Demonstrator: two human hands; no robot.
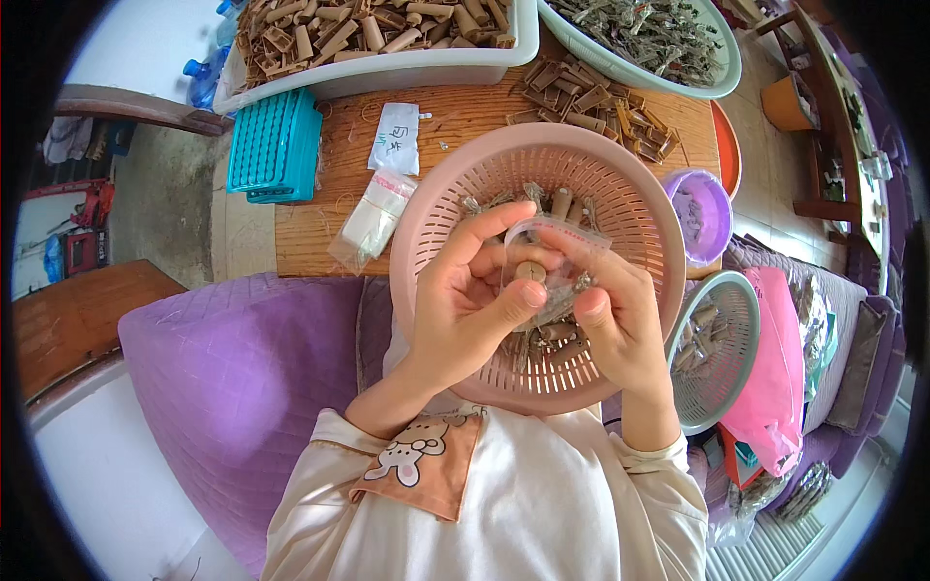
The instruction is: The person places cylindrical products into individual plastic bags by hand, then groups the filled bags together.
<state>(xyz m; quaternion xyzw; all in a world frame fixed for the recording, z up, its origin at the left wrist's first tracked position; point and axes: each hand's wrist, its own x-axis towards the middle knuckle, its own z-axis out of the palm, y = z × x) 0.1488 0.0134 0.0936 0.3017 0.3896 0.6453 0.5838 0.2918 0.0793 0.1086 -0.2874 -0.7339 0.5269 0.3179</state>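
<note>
Both hands meet above a pink slotted basket [441,184] that sits against my lap. A small tan cylindrical piece [530,272], its round end showing, is pinched between the thumb and fingers of my left hand [465,290]. My right hand [620,310] grips a clear plastic bag [572,242] with a red line along its top edge. The bag covers part of the right fingers, and its lower part hangs between the hands. Below them in the basket lie several tan pieces [562,203] and crumpled clear bags, partly hidden by my hands.
A white tub [378,73] of brown pieces and a pale green basket [733,68] of bagged items stand at the back. Loose brown pieces [601,107], a teal basket [276,145], a bag packet [373,218] and a purple bowl [722,228] surround the pink one. A grey-green basket [746,339] is right.
</note>
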